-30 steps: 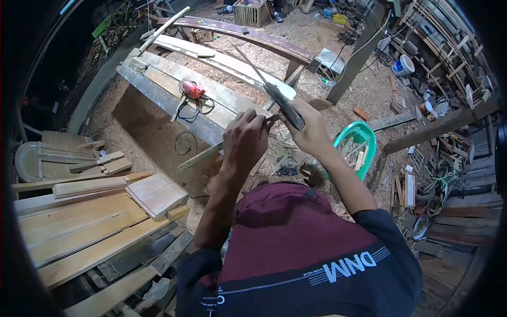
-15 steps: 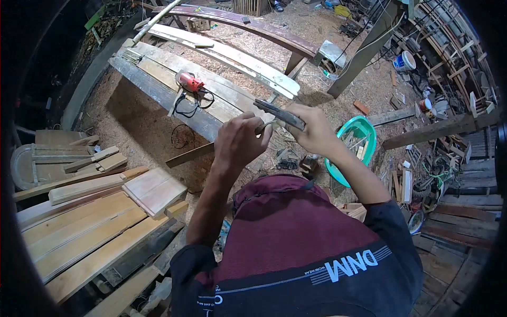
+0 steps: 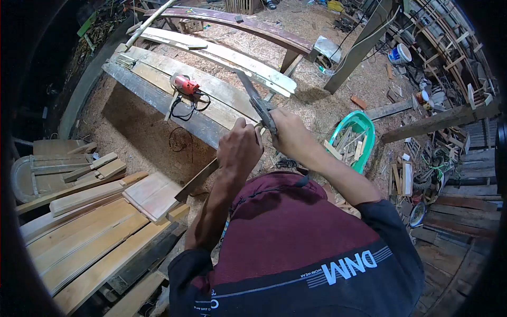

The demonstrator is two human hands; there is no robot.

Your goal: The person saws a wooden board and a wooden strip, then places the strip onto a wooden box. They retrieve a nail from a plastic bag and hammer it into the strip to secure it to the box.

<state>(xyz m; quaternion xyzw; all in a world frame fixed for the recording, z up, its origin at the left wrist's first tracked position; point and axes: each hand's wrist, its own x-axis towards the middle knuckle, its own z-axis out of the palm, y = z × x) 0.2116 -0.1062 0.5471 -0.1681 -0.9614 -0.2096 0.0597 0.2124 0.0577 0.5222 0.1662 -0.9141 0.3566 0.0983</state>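
My left hand (image 3: 238, 148) is closed round a long flat dark strip (image 3: 198, 179), whose free end points down and left. Close beside it, my right hand (image 3: 293, 133) grips a dark, worn tool (image 3: 260, 105) with a narrow end pointing up and left. The hands nearly meet in front of my chest. Their fingers hide where the strip and the tool come together, so I cannot tell if the two touch. Beyond them, a red power tool (image 3: 186, 84) with a black cord lies on pale boards (image 3: 216, 90).
Right of my hands stands a green basin (image 3: 369, 138) of wood scraps. Planks (image 3: 84, 238) and a square panel (image 3: 153, 195) lie at the lower left. A post (image 3: 362, 47) rises at the upper right, and a long maroon bench (image 3: 253, 26) crosses the back.
The tool in my right hand has swung to point more steeply upward. My left hand has moved slightly lower, and the strip's free end has shifted right and down.
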